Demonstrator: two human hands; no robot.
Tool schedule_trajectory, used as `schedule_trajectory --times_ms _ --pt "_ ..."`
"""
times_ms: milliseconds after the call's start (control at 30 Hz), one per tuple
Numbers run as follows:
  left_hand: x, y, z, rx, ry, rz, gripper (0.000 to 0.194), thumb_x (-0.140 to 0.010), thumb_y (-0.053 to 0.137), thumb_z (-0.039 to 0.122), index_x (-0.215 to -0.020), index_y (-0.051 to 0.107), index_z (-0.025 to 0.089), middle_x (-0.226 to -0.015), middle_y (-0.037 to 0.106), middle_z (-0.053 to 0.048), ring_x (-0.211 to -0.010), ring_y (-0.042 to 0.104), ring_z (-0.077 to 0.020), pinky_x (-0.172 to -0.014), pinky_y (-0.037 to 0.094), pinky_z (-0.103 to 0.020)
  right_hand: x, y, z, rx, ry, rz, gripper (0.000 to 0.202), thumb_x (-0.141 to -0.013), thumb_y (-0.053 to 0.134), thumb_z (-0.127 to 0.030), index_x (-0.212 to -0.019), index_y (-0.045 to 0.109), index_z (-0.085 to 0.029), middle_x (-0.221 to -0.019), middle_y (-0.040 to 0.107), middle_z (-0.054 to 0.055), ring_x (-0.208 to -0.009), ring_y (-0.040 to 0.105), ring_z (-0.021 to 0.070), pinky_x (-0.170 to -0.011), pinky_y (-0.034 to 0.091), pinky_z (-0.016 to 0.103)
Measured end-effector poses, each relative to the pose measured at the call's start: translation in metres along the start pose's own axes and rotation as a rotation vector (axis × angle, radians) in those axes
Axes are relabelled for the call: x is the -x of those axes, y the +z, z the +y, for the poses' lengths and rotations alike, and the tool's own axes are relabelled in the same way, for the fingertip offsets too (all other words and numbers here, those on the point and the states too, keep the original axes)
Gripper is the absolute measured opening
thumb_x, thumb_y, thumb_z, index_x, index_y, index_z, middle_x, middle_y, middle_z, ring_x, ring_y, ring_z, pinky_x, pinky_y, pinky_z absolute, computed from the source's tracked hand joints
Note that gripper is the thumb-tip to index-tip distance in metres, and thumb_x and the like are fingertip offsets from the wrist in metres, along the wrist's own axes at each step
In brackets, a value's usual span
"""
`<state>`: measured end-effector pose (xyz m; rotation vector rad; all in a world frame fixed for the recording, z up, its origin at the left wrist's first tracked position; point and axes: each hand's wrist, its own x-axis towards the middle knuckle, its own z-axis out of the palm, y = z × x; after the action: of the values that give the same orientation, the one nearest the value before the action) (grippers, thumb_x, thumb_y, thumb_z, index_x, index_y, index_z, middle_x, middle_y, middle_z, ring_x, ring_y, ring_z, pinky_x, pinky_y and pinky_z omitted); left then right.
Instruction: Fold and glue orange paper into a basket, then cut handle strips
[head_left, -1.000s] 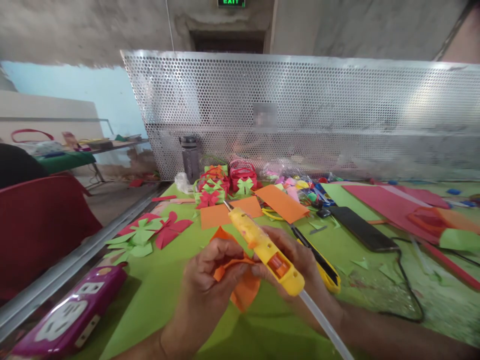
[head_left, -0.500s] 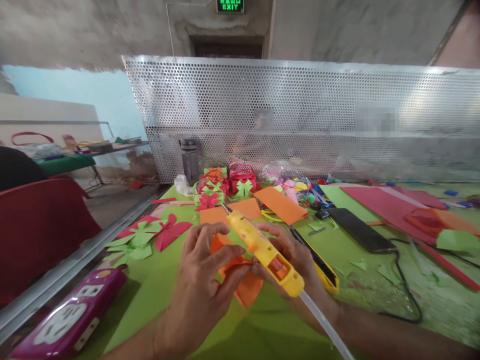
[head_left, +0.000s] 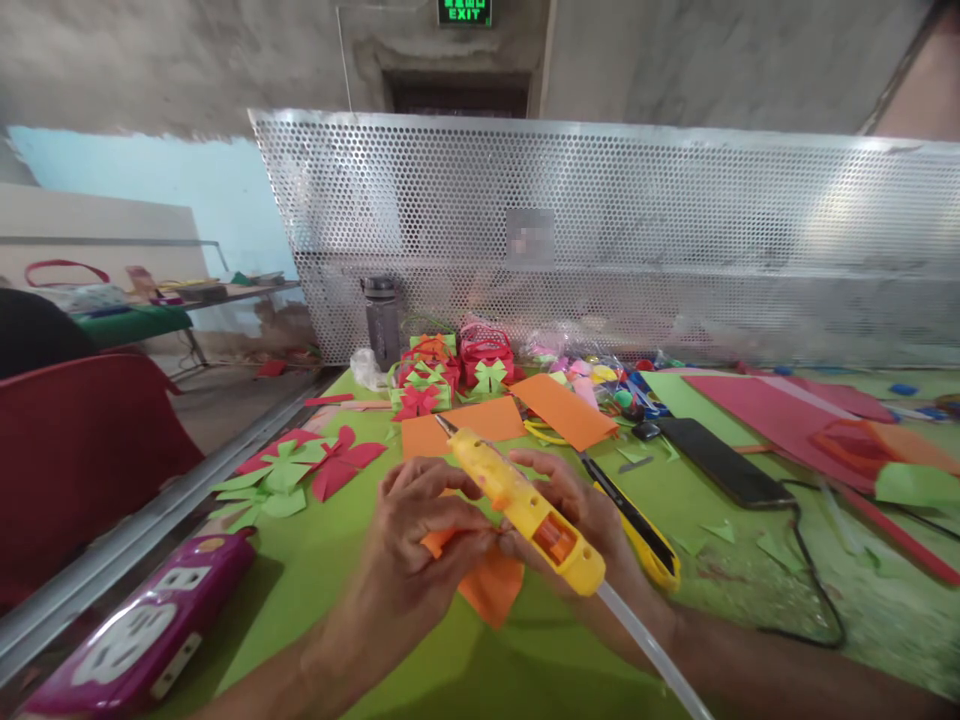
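My left hand [head_left: 420, 550] is closed, thumb and fingers pinching an orange paper piece [head_left: 493, 588] that looks cut into petals; much of it is hidden behind the fingers. Across my right hand [head_left: 596, 525] rests a yellow hot glue gun [head_left: 514, 498], its metal nozzle pointing up and to the left. A clear glue stick [head_left: 652, 645] sticks out of its back end. The right thumb and fingertips meet the left ones at the paper's middle, so both hands touch it. Left of my hands lie green paper flowers [head_left: 283, 480] and a red paper flower [head_left: 345, 463].
A purple power strip [head_left: 150, 620] lies front left. Right of my hands are a yellow utility knife [head_left: 637, 530] and a black phone [head_left: 724, 462] with a cable. Orange sheets [head_left: 566, 410], small paper baskets [head_left: 486, 358] and a bottle [head_left: 381, 320] stand before a perforated metal screen [head_left: 600, 200].
My left fingers have folded further over the orange paper, covering more of its upper part. The glue gun has shifted slightly left with my right hand.
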<state>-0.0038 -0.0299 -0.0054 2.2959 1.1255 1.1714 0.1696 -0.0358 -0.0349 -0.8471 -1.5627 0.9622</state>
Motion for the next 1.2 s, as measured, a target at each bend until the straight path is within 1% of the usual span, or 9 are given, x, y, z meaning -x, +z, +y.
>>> schedule_trajectory --times_ms 167,333,467,633,767,900,1000,1133,1200 --pt "-0.002 -0.008 -0.007 0.008 -0.027 0.059 0.017 -0.078 0.059 0.025 -0.065 0.070 0.025 -0.098 0.066 -0.004 -0.095 0.055 -0.0255 -0.086 0.038 -0.045 -0.006 -0.003 -0.010 0.069 -0.033 0.125 0.041 -0.069 0.068 -0.022 -0.107 0.052 -0.021 -0.068 0.060 -0.003 -0.057 0.056 0.0129 -0.051 0.047 0.024" --pt "-0.003 -0.006 -0.014 0.042 -0.047 0.062 0.016 -0.078 0.060 0.025 -0.067 0.071 0.026 -0.104 0.066 -0.004 -0.101 0.055 -0.0263 -0.089 0.038 -0.047 -0.009 -0.002 -0.014 0.051 -0.082 0.170 0.031 -0.070 0.068 -0.021 -0.098 0.055 -0.026 -0.075 0.066 -0.002 -0.069 0.065 0.0179 -0.061 0.054 0.029" --pt "-0.001 -0.001 -0.013 0.048 -0.009 0.071 0.014 -0.077 0.061 0.023 -0.067 0.071 0.026 -0.104 0.067 -0.005 -0.101 0.056 -0.0266 -0.090 0.038 -0.049 -0.008 0.001 -0.012 0.091 -0.078 0.160 0.033 -0.068 0.071 -0.023 -0.097 0.056 -0.027 -0.078 0.066 0.000 -0.078 0.065 0.0212 -0.059 0.054 0.030" --pt "0.002 0.006 -0.013 0.017 0.021 0.150 0.012 -0.073 0.064 0.020 -0.066 0.072 0.026 -0.099 0.069 -0.006 -0.101 0.056 -0.0285 -0.087 0.040 -0.049 -0.005 0.004 -0.007 0.031 -0.036 0.101 0.041 -0.072 0.067 -0.025 -0.109 0.051 -0.025 -0.071 0.062 -0.002 -0.068 0.061 0.0171 -0.058 0.049 0.027" --pt "0.002 0.009 -0.012 -0.059 0.061 0.144 0.011 -0.071 0.065 0.019 -0.070 0.073 0.027 -0.099 0.069 -0.006 -0.100 0.055 -0.0304 -0.087 0.037 -0.054 -0.004 0.005 -0.008 0.048 -0.014 0.102 0.040 -0.072 0.066 -0.025 -0.109 0.051 -0.021 -0.072 0.062 0.000 -0.068 0.060 0.0182 -0.062 0.049 0.029" --pt "0.002 0.010 -0.009 -0.126 0.152 0.130 0.015 -0.074 0.061 0.014 -0.070 0.071 0.025 -0.100 0.069 -0.006 -0.098 0.055 -0.0281 -0.085 0.038 -0.051 -0.001 0.003 -0.007 0.110 -0.086 0.077 0.044 -0.073 0.065 -0.022 -0.114 0.049 -0.022 -0.080 0.064 0.001 -0.070 0.060 0.0174 -0.063 0.049 0.027" --pt "0.001 0.009 -0.005 -0.137 0.202 0.156 0.018 -0.074 0.057 0.011 -0.066 0.068 0.024 -0.095 0.068 -0.004 -0.098 0.054 -0.0275 -0.083 0.039 -0.049 0.002 0.001 -0.001 0.145 -0.133 0.039 0.050 -0.074 0.063 -0.019 -0.120 0.045 -0.024 -0.082 0.064 -0.001 -0.067 0.060 0.0148 -0.061 0.048 0.025" --pt "0.001 0.007 0.000 -0.120 0.220 0.154 0.021 -0.073 0.055 0.009 -0.065 0.067 0.025 -0.082 0.067 -0.002 -0.098 0.054 -0.0274 -0.084 0.039 -0.051 0.004 0.001 0.004 0.151 -0.142 0.010 0.054 -0.075 0.061 -0.018 -0.125 0.042 -0.026 -0.086 0.063 -0.001 -0.071 0.060 0.0144 -0.063 0.048 0.025" --pt "0.002 0.005 0.000 -0.121 0.218 0.135 0.022 -0.074 0.055 0.009 -0.067 0.067 0.026 -0.084 0.067 -0.002 -0.099 0.054 -0.0278 -0.086 0.038 -0.053 0.004 0.000 0.004 0.154 -0.130 0.013 0.055 -0.074 0.062 -0.019 -0.125 0.042 -0.027 -0.091 0.064 0.000 -0.075 0.061 0.0154 -0.066 0.049 0.026"
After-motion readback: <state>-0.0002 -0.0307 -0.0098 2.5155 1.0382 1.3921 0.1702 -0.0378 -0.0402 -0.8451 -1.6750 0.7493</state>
